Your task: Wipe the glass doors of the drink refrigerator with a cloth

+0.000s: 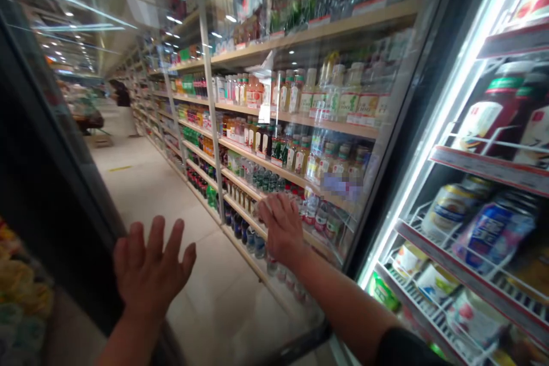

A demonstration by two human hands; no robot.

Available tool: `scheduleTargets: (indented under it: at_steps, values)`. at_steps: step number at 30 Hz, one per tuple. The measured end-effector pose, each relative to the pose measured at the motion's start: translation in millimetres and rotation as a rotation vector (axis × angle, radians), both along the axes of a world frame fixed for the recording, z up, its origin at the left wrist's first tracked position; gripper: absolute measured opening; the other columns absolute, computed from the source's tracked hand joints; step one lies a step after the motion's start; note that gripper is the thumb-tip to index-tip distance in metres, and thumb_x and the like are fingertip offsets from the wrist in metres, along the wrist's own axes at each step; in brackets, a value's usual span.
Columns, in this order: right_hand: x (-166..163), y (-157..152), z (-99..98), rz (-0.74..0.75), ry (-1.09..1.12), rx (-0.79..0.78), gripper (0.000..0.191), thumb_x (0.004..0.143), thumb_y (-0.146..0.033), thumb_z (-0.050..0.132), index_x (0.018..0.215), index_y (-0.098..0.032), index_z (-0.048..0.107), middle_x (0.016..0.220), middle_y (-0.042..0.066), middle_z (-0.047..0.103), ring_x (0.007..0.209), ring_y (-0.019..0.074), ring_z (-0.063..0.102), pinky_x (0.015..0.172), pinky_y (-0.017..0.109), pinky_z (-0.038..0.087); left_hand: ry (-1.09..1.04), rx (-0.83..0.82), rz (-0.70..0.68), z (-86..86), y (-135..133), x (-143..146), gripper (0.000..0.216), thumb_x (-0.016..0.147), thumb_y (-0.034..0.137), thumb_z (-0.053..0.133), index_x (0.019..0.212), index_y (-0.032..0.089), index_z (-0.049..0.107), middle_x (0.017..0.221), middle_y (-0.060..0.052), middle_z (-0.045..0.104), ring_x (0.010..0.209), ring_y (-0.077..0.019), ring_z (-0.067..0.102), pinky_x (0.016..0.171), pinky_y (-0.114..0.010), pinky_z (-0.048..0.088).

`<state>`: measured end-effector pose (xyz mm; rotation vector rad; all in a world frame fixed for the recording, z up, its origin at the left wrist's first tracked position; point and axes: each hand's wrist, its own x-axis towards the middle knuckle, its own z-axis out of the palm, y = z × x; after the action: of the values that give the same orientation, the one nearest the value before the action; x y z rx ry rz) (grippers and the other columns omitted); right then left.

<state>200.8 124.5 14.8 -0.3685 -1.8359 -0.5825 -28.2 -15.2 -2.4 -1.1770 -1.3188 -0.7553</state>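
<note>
bright overall; cooler light strip (446,126) blows out white. glass door (240,97) carries ceiling-light reflections. motion blur throughout, heaviest at wide-angle-stretched edges; lower left dark.

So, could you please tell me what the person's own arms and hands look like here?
Both hands are bare: the left hand and right hand show no gloves, rings or watch. The forearms are uncovered; a black sleeve begins high on the right arm, at the picture's lower edge.
</note>
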Motion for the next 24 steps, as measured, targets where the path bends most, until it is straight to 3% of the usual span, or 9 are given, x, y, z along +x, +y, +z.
scheduleTargets:
  at_steps: [3,9,13,16,20,24]
  values:
    - [0,-1,13.4,-0.010,0.038,-0.036,0.053,0.091,-0.014,0.044,0.144,-0.019,0.048,0.146,0.012,0.051,0.148,0.0262,0.027,0.121,0.047,0.022,-0.006,-0.002,0.026,-1.0,0,1,0.077,0.081,0.035,0.067,0.149,0.027,0.032,0.158,-0.009,0.028,0.149,-0.0305,0.018,0.120,-0.053,0.021]
    - [12,4,11.8,0.025,-0.035,-0.034,0.062,0.092,-0.011,0.040,0.152,-0.022,0.034,0.145,0.010,0.052,0.147,0.0227,0.030,0.122,0.044,0.022,0.008,-0.008,0.045,-0.4,0,2,0.076,0.080,0.034,0.067,0.148,0.025,0.035,0.157,-0.011,0.031,0.148,-0.0310,0.020,0.120,-0.053,0.022]
    - [32,22,27.2,-0.063,0.150,-0.168,0.066,0.095,-0.008,0.032,0.157,-0.024,0.016,0.159,0.012,0.032,0.151,0.0255,0.019,0.121,0.055,0.020,-0.003,-0.012,0.045,-1.0,0,0,0.075,0.080,0.034,0.067,0.147,0.025,0.035,0.157,-0.011,0.031,0.148,-0.0309,0.020,0.120,-0.052,0.021]
    - [49,35,21.0,-0.091,0.238,-0.226,0.066,0.097,-0.011,0.031,0.157,-0.024,0.010,0.163,0.013,0.019,0.151,0.0279,0.014,0.118,0.061,0.021,-0.030,-0.026,0.040,-2.4,1,-1,0.075,0.080,0.034,0.067,0.147,0.027,0.035,0.157,-0.010,0.032,0.148,-0.0310,0.020,0.119,-0.053,0.022]
    - [74,52,6.5,-0.113,0.242,-0.235,0.066,0.097,-0.014,0.032,0.157,-0.024,0.010,0.163,0.015,0.019,0.151,0.0290,0.016,0.116,0.064,0.023,-0.037,-0.025,0.028,-3.4,0,-1,0.077,0.080,0.034,0.067,0.148,0.027,0.034,0.155,-0.010,0.034,0.149,-0.0306,0.020,0.120,-0.051,0.020]
    - [94,71,32.5,-0.142,0.488,-0.351,0.060,0.098,-0.019,0.030,0.156,-0.021,0.017,0.162,0.015,0.020,0.151,0.0273,0.017,0.118,0.062,0.022,-0.040,-0.028,0.024,-3.6,0,-1,0.077,0.081,0.033,0.066,0.150,0.028,0.032,0.155,-0.012,0.035,0.149,-0.0309,0.018,0.120,-0.052,0.020]
